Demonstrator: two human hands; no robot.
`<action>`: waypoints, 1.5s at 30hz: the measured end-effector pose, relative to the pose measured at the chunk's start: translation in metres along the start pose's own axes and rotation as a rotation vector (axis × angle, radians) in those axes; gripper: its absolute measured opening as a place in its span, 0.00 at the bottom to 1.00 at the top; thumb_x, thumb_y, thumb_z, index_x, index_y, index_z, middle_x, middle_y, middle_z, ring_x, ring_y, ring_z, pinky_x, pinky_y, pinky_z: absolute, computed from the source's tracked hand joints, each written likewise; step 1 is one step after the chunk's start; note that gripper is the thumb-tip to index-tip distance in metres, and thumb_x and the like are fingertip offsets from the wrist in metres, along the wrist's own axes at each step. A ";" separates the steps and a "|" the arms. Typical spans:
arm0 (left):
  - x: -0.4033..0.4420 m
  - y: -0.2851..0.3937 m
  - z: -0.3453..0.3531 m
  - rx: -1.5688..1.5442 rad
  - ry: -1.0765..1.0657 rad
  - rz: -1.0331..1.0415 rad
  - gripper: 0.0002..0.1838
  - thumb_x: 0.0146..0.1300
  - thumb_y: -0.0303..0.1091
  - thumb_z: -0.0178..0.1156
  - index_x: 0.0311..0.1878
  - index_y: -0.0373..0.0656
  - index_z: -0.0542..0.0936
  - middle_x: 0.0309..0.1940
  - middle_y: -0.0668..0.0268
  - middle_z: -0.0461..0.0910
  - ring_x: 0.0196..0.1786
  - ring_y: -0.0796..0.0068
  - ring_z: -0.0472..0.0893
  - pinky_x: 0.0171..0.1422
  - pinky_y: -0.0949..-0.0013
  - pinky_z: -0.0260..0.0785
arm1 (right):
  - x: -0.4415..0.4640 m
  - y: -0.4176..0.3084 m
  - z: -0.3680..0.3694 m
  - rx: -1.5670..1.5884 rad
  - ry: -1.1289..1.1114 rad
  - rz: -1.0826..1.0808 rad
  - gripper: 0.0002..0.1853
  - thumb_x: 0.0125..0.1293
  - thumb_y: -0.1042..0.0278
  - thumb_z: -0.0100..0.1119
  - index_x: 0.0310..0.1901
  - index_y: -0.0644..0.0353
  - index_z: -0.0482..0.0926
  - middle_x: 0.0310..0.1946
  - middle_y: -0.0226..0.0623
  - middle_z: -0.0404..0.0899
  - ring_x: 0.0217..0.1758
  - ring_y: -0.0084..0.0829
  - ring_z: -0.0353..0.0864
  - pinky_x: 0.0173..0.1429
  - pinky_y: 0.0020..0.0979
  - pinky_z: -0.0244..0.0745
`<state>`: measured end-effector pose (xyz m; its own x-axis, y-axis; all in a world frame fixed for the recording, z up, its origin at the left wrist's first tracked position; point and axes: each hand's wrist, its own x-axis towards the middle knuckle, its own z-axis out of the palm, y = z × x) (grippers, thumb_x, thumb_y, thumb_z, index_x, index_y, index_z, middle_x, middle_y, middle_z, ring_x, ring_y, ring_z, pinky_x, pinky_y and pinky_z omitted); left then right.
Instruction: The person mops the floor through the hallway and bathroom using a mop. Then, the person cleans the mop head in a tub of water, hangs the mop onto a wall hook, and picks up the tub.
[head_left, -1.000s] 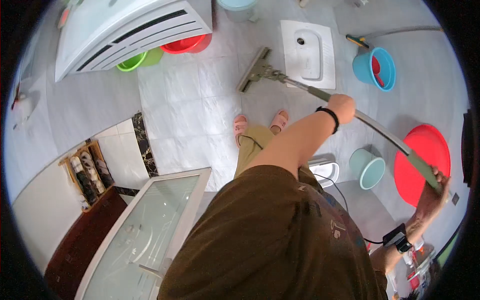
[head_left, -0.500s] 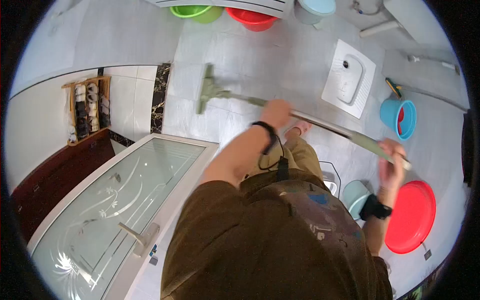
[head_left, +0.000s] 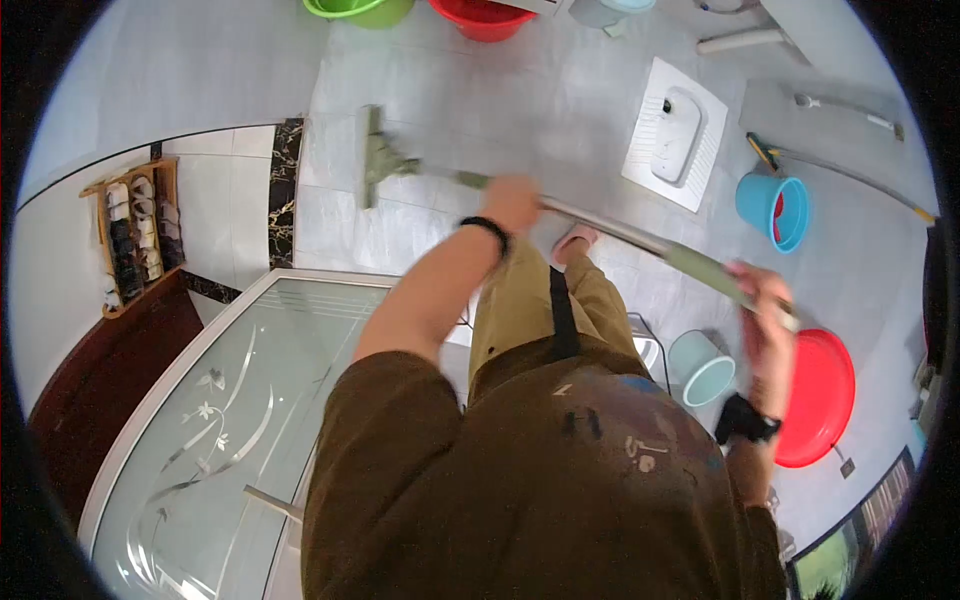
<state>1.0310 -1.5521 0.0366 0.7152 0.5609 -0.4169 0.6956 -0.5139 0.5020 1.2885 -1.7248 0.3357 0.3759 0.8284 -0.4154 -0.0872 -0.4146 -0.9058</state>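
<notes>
A long-handled mop lies slantwise across my front, with a silver pole and pale green grips. Its narrow green head is at the floor, far left, near the dark marble strip. My left hand, below a black wristband, is wrapped round the middle of the pole. At the pole's upper end, my right hand closes round the green grip; a black watch is on that wrist. Both hands are slightly blurred.
A white squat toilet is set in the grey tiled floor. Blue bucket, pale bucket and red basin stand at right. Green basin and red tub are ahead. A glass door stands at left.
The whole view has shifted, so the room appears higher and further left. Both hands keep their grip on the mop, whose head stays at nearly the same floor spot.
</notes>
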 end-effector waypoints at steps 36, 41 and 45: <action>-0.108 -0.033 0.036 0.144 0.015 -0.516 0.06 0.50 0.33 0.61 0.31 0.43 0.81 0.33 0.56 0.81 0.42 0.54 0.80 0.44 0.53 0.74 | 0.048 0.036 0.038 0.084 -0.736 0.013 0.09 0.60 0.70 0.64 0.32 0.59 0.72 0.41 0.33 0.75 0.57 0.33 0.71 0.61 0.34 0.65; -0.022 0.097 0.080 0.137 -0.015 -0.368 0.07 0.51 0.33 0.58 0.31 0.43 0.82 0.31 0.56 0.82 0.38 0.55 0.82 0.42 0.56 0.74 | 0.046 0.030 -0.119 0.121 -0.561 0.063 0.09 0.58 0.69 0.64 0.31 0.58 0.73 0.38 0.35 0.75 0.57 0.37 0.72 0.61 0.38 0.65; 0.073 0.216 0.098 0.082 -0.052 -0.205 0.07 0.52 0.34 0.59 0.29 0.42 0.83 0.28 0.54 0.82 0.36 0.52 0.82 0.40 0.54 0.74 | 0.054 0.045 -0.265 0.112 -0.363 -0.047 0.08 0.59 0.66 0.62 0.32 0.59 0.73 0.37 0.37 0.76 0.54 0.39 0.74 0.59 0.39 0.67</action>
<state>1.2400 -1.6862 0.0408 0.5593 0.6261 -0.5433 0.8285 -0.4449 0.3402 1.5497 -1.7984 0.2945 0.0328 0.9334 -0.3573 -0.1854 -0.3456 -0.9199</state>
